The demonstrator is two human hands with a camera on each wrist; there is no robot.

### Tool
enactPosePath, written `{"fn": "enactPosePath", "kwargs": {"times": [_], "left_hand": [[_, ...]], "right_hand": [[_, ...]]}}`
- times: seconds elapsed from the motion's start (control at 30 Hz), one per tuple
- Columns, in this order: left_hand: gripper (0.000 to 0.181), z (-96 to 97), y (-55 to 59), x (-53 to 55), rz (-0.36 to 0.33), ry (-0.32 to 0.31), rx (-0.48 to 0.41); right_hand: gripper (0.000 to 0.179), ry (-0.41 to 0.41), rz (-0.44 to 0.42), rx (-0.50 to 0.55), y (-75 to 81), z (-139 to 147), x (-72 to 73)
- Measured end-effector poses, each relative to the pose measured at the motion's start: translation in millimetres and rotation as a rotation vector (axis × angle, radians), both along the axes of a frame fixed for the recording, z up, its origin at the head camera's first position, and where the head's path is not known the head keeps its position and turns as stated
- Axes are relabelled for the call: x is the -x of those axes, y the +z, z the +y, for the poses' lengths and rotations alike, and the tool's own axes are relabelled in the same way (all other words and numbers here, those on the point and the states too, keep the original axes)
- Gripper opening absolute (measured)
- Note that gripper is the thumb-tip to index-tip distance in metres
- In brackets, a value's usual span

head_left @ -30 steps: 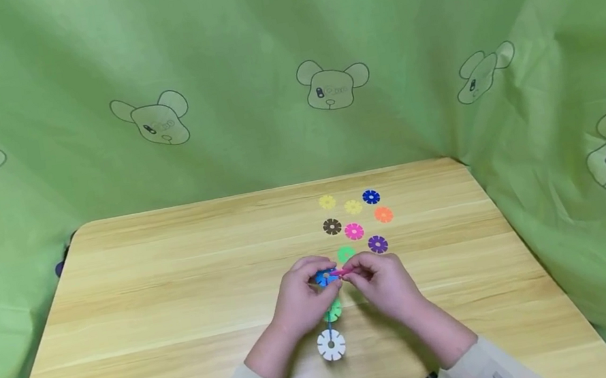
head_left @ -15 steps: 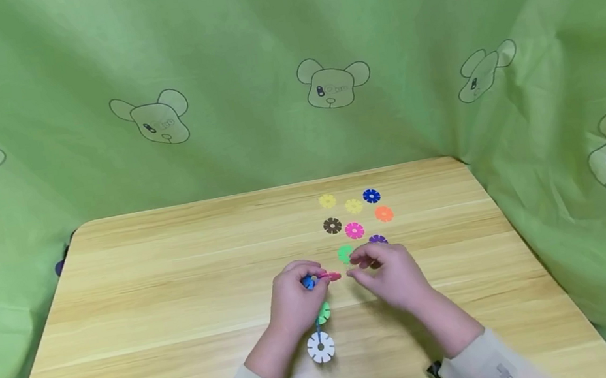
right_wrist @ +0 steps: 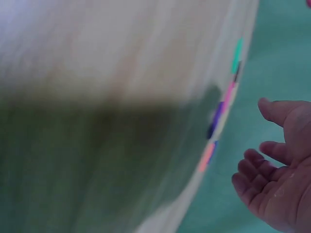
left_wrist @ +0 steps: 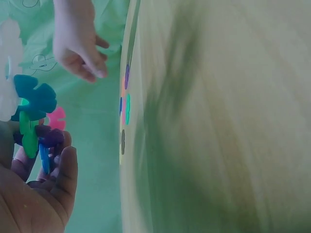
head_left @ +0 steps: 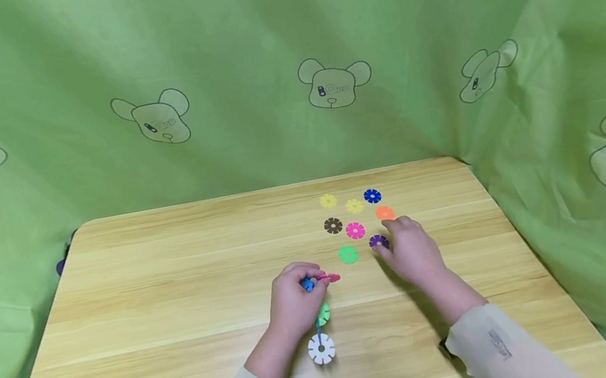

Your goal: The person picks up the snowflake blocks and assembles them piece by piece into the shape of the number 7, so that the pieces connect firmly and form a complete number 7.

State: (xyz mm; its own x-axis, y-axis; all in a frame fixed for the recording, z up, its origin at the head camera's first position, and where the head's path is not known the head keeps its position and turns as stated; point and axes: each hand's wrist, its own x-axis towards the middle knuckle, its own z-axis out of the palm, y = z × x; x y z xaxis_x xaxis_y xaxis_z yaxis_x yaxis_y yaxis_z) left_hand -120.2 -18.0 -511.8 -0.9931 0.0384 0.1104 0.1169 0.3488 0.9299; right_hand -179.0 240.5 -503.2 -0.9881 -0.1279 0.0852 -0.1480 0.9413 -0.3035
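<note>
My left hand point(head_left: 293, 299) pinches a chain of slotted plastic snowflake discs above the table. A white disc point(head_left: 321, 349) hangs at the near end, and a pink disc point(head_left: 331, 277) sticks out past the fingertips. Between them show a green disc point(head_left: 323, 314) and a blue disc point(head_left: 308, 284). The left wrist view also reveals a purple disc point(left_wrist: 51, 137) in the chain, partly behind the fingers. My right hand point(head_left: 415, 250) is over the loose discs, its thumb near a purple disc point(head_left: 379, 242) and its fingers by an orange disc point(head_left: 385, 213). In the right wrist view its fingers are loosely bent around nothing.
Other loose discs lie flat on the wooden table point(head_left: 149, 306): green point(head_left: 348, 254), pink point(head_left: 354, 230), brown point(head_left: 333, 226), dark blue point(head_left: 372, 196) and two yellow ones, one at the back point(head_left: 328, 201). A green curtain point(head_left: 248, 145) with bear drawings surrounds the table.
The right hand has let go of the pink disc and moved right and away to the loose discs. The left hand shifted slightly left with the chain, then stayed nearly still.
</note>
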Motion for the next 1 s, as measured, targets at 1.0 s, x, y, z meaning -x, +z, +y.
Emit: {"fn": "enactPosePath", "kwargs": {"times": [1.0], "left_hand": [[0.005,-1.1,-0.6,0.4,-0.019,0.013,0.036]], "right_hand": [[0.049,-0.071,-0.211,-0.069,-22.6,2,21.2]]}}
